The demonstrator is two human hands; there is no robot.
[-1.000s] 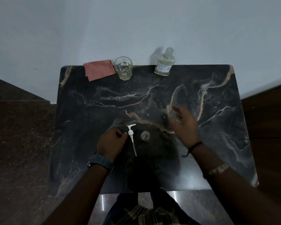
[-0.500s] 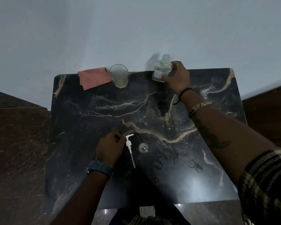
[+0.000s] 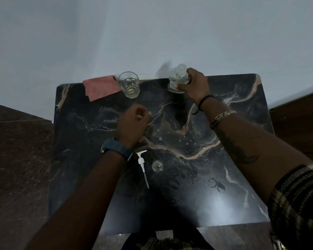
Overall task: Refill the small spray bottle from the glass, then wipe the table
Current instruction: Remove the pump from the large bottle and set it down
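While my left hand (image 3: 133, 123) was down beside the white pump head (image 3: 142, 166) a second ago, it has now lifted away from it and hangs loosely curled over the middle of the worktop (image 3: 242, 109), gripping nothing that I can see. The pump head with its dip tube lies flat just below my left wrist, with a small clear cap (image 3: 157, 166) just beside it on the right. My right hand (image 3: 193, 83) has gone the other way: half a second ago it was only arriving at the small bottle (image 3: 177, 82) at the far edge, and now its grip is clamped around the bottle's body, thumb across the front, the rounded top showing above my fingers.

I read this as the fetch step being nearly done. The bottle is secured, so what remains is to bring it nearer, open it, and pour from the glass (image 3: 128, 84).

The glass stands upright at the far edge, well left of the bottle and ahead of my free left hand, with what looks like a little liquid in the bottom. The pink cloth (image 3: 100, 88) lies just beside it on the left, its corner seemingly touching the glass, untouched until the wiping begins.
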